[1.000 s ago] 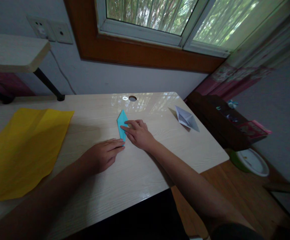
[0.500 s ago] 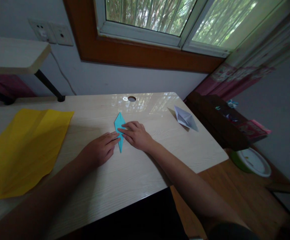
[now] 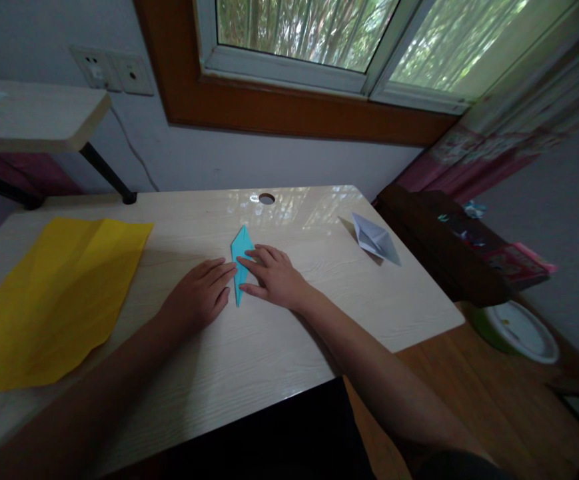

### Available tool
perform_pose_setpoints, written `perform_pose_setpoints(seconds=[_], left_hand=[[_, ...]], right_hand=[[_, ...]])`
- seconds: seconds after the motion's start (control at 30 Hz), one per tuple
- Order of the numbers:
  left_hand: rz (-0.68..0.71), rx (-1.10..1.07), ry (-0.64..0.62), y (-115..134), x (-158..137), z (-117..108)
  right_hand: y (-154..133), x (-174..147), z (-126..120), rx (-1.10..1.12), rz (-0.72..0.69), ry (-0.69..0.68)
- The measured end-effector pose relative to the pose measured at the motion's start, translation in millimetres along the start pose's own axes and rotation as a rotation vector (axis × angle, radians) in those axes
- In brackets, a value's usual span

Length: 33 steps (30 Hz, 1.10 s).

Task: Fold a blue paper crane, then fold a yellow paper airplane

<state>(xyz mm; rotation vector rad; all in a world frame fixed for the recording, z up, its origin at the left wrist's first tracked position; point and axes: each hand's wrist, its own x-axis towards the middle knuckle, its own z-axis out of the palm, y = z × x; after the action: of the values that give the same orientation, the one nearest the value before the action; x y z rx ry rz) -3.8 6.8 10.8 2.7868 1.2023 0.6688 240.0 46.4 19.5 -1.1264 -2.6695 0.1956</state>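
Note:
A narrow, kite-shaped piece of folded blue paper (image 3: 242, 241) lies flat on the pale wooden desk (image 3: 279, 347), its long tip toward me. My right hand (image 3: 274, 275) rests over its right side, fingers spread across the paper. From the other side, my left hand (image 3: 203, 290) reaches its left edge with the fingertips, fingers stretched out and palm down. Part of the paper's middle is hidden under the fingers.
A large yellow paper sheet (image 3: 69, 293) covers the desk's left side. A folded white paper boat (image 3: 373, 237) stands at the right. Near the back edge is a round cable hole (image 3: 266, 199). A raised shelf (image 3: 39, 113) stands back left; a basin (image 3: 524, 333) sits off the right edge.
My left hand has drawn slightly back to the paper's left edge. My right thumb has moved down toward the lower tip. The view has shifted a little.

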Motion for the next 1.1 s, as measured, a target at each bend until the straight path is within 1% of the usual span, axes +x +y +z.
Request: perform_pose_setpoints(seconds=[0.23, 0.43, 0.67, 0.83, 1.1], left_hand=[[-0.006, -0.025, -0.017, -1.8, -0.2, -0.8], [0.002, 0.006, -0.033, -5.2, -2.0, 3.1], [-0.006, 0.018, -0.03, -2.7, -0.4, 1.3], [-0.01, -0.01, -0.011, -2.8, 0.0, 2.5], [0.005, 0.005, -0.006, -2.3, 0.0, 0.7]], right_hand=[[-3.9, -2.1, -2.0, 0.021, -0.001, -0.036], [-9.6, -3.0, -6.1, 0.023, 0.026, -0.008], [-10.7, -3.7, -0.7, 0.004, 0.024, -0.003], [-13.1, -2.2, 5.1, 0.012, 0.056, 0.004], [-14.1, -2.6, 6.8, 0.024, 0.046, -0.028]])
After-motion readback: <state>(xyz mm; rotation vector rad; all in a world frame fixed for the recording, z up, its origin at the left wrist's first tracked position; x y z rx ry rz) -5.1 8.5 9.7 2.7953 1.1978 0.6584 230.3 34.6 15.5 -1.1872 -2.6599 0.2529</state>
